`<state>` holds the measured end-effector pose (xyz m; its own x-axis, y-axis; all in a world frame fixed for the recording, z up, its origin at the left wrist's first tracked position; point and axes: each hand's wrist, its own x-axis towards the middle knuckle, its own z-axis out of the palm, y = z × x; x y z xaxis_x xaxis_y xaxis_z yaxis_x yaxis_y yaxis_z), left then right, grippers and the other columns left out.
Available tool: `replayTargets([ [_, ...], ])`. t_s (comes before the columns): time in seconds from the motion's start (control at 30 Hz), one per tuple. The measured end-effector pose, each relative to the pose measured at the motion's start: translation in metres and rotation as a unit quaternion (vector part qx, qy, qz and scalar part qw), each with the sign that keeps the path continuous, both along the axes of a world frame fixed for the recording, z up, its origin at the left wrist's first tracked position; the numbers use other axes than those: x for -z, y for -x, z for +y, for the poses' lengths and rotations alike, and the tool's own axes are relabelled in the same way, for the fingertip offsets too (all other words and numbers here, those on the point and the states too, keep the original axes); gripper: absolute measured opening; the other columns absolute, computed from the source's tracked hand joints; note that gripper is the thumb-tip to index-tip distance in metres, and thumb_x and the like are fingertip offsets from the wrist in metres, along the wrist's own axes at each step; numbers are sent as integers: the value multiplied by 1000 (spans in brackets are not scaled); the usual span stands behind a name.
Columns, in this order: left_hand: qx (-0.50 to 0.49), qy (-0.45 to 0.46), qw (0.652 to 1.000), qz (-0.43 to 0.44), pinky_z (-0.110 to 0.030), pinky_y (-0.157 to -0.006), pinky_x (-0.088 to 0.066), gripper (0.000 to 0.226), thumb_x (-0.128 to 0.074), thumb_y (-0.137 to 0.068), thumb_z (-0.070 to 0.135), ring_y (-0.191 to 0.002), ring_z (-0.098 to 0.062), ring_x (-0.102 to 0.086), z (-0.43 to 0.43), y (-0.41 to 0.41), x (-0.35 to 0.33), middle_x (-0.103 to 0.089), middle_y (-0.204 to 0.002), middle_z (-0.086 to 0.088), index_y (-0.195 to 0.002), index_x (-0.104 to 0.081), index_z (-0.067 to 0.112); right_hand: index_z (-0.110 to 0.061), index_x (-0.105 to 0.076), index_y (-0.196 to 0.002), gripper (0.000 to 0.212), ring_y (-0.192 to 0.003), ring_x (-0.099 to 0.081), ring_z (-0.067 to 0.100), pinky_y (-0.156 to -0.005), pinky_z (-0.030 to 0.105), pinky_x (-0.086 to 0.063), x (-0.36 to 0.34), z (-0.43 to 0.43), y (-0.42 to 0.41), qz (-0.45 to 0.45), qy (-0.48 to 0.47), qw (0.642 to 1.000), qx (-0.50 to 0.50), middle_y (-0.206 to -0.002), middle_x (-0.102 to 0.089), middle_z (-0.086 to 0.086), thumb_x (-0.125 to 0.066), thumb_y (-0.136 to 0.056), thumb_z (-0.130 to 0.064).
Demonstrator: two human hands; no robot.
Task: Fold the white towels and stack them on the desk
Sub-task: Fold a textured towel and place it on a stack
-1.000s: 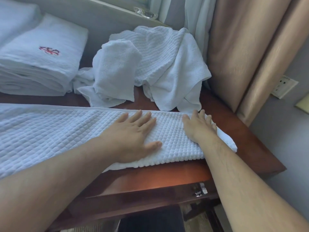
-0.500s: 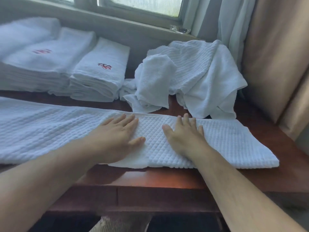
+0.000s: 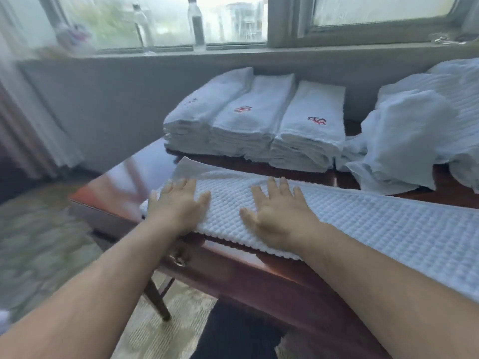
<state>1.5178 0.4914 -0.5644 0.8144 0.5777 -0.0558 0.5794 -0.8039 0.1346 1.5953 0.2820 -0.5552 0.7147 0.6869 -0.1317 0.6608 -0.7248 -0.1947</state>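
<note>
**Smoothing the strip before the next fold**

The towel (image 3: 363, 229) lies as a long folded strip along the desk (image 3: 259, 268) front edge. The left hand (image 3: 178, 206) and right hand (image 3: 274, 216) press flat on its left end, fingers straight, grasping nothing. The step in hand looks like smoothing; next comes pinching that end and folding it rightward (corners matched). 3 stacks (image 3: 259, 125) sit behind, a heap (image 3: 414, 130) to their right.
</note>
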Motion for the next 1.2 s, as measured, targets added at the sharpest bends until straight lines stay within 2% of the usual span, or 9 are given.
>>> replayTargets([
  [0.1,-71,29,997,10,-55,-119,-15,72,-15,-95,69,-153,-30,-14,14,-2,-2,-3,-169,5,-159,-11,35,-33,-2,-162,71,-155,17,31,-124,53,8,-1,7,-7,1,-13,1000,-25,-169,12,7,-13,-100,-65],
  [0.3,-124,43,991,-40,-54,-105,-32,54,-32,-96,60,-135,-35,-33,20,-21,-14,-49,-143,-11,-144,-38,34,-40,-1,-160,67,-156,13,23,-125,48,7,6,3,-10,-15,-33,999,-35,-170,9,-2,-10,-98,-66],
  [0.43,-93,85,991,-52,-36,-87,-45,55,-60,-89,61,-111,-25,-53,38,-24,-29,-58,-126,-3,-133,-52,28,-41,-1,-160,68,-156,14,21,-125,46,8,7,2,-10,-19,-40,999,-30,-170,10,-4,-9,-97,-66],
  [0.5,-83,134,986,-62,-30,-68,-40,61,-72,-83,60,-92,-16,-53,46,-21,-35,-56,-110,3,-129,-50,27,-41,-1,-160,69,-156,14,21,-125,45,8,7,2,-10,-20,-41,999,-29,-169,10,-5,-9,-97,-66],
  [0.63,-128,137,982,-28,-35,-78,-45,101,-78,-73,65,-102,-26,-57,52,-19,-44,-58,-117,-7,-141,-31,7,-43,-2,-160,69,-156,13,19,-125,44,8,8,2,-10,-21,-46,998,-28,-170,8,-6,-10,-96,-68],
  [0.77,-136,119,983,39,-29,-57,-38,64,-69,-76,72,-66,-16,-49,55,-11,-50,-51,-77,3,-82,-49,12,-44,-3,-160,69,-156,12,17,-125,42,8,8,0,-10,-19,-55,998,-27,-170,7,-8,-12,-96,-69],
  [0.9,-65,95,990,77,-33,-80,-53,64,-60,-80,76,-84,-20,-64,56,2,-48,-67,-93,0,-93,-65,13,-44,-3,-159,68,-155,13,16,-125,42,9,7,0,-9,-18,-52,998,-26,-169,7,-8,-12,-97,-68],
  [1.0,-32,159,986,26,-38,-91,-56,37,-67,-88,56,-94,-19,-69,57,4,-50,-72,-103,4,-105,-69,23,-44,-2,-159,67,-155,13,16,-125,41,10,6,1,-8,-18,-52,998,-24,-169,8,-9,-12,-97,-68],
  [1.2,-39,287,955,-64,-47,-89,-60,20,-71,-85,31,-90,-24,-75,53,3,-65,-76,-101,-3,-101,-69,20,-44,-3,-160,67,-155,13,16,-125,42,9,6,0,-8,-13,-53,998,-22,-169,7,-8,-13,-98,-68],
])
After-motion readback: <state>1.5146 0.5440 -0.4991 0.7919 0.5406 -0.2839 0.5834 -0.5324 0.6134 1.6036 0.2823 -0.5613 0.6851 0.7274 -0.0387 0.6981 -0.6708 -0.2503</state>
